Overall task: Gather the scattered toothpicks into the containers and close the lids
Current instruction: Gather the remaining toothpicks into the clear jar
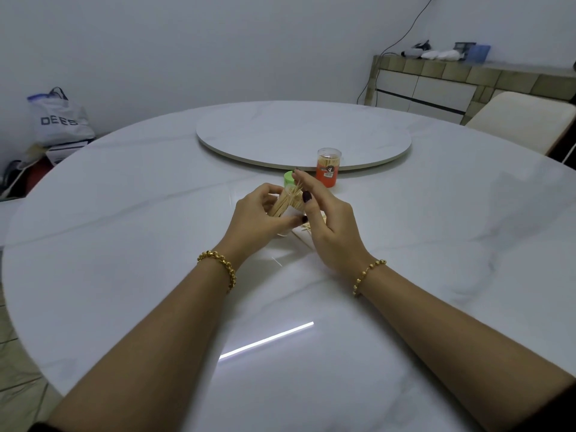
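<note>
Mid-fill: your left hand tilts the clear plastic toothpick container just above the white marble worktop, right-hand fingers pinch wooden toothpicks into its mouth; next, gather strays, fit green lid.

The white marble table lies bare to the left, to the right and near the body, giving open passage. Ahead, the red toothpick container and a green lid stand just beyond the hands, with the raised turntable behind them. Loose toothpicks lie under the right hand.
</note>
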Tool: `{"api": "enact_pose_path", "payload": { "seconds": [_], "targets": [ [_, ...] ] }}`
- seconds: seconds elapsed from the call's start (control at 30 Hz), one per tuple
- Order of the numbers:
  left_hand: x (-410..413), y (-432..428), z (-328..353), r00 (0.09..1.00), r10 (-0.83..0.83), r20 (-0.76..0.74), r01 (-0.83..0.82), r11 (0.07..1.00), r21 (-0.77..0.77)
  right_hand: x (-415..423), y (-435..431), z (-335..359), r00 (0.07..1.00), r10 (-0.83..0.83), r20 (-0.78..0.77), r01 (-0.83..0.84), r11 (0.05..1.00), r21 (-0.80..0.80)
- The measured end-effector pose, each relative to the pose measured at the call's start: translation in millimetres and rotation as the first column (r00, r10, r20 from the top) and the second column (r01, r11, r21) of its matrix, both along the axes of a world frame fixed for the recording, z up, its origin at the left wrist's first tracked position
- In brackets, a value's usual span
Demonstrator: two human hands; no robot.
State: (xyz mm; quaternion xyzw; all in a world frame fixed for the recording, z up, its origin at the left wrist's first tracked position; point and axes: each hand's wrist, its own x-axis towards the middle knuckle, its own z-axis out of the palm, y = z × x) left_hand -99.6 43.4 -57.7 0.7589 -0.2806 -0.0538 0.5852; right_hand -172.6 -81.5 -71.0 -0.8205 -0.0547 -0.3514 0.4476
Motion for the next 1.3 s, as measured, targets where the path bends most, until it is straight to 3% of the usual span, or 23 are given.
{"api": "enact_pose_path", "payload": {
  "seconds": [0.27,0.47,0.67,0.8,0.97,1.07,1.17,1.3],
  "targets": [
    [0,-1,-1,1.000,-0.010,0.004,0.010,1.000,-0.007,-2,2,2,0.998,0.032,0.054,-0.031,0.999,-0.023],
    [2,0,0,0.999,-0.015,0.042,0.015,1.000,-0.016,3,-5,-3,0.991,-0.069,-0.114,0.046,0.979,-0.197],
    [5,-2,-4,0.999,0.001,0.054,0.001,0.999,-0.032,1,-9,0,0.985,-0.111,-0.130,0.091,0.984,-0.151],
    [6,0,-4,0.999,0.001,0.049,0.000,1.000,-0.026,-3,-1,3,0.996,-0.036,-0.082,0.021,0.984,-0.178],
    [7,-1,-7,0.999,-0.003,0.035,0.003,1.000,-0.012,-6,-16,7,0.994,-0.082,-0.068,0.080,0.996,-0.041],
    [8,0,-6,1.000,-0.002,0.023,0.002,1.000,-0.008,-9,-35,4,0.955,-0.158,-0.250,0.167,0.986,0.016],
    [10,3,-8,1.000,-0.004,0.011,0.004,1.000,0.002,-15,-52,-6,0.853,-0.195,-0.485,0.180,0.981,-0.078],
    [15,6,-10,1.000,0.011,0.000,-0.011,1.000,0.002,-11,-59,-8,0.784,-0.208,-0.585,0.092,0.971,-0.222]
  ]
}}
